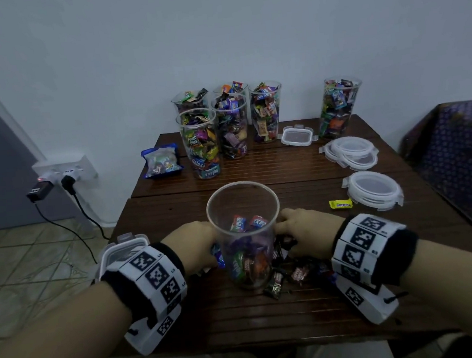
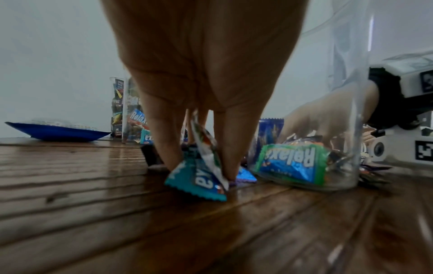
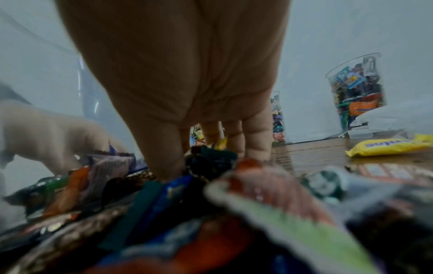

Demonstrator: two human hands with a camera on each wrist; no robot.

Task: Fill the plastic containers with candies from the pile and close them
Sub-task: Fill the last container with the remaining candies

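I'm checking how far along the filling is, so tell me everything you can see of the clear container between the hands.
The tall clear plastic container stands upright and lidless on the brown slatted wooden table, roughly half filled with wrapped candies. The left hand and right hand flank it, reaching loose candies at its base.

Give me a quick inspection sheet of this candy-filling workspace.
Surface: dark slatted wooden table.
Job's things: open container partly filled; six filled containers at the back, unlidded; round lids at right; loose candies.
Clutter: blue candy bag; yellow candy apart.
Hands: left hand pinches a teal candy; right hand fingers down in the pile.
Cables: two plugs in wall socket, black cords to floor.
Surroundings: pale wall, tiled floor, patterned fabric at right.
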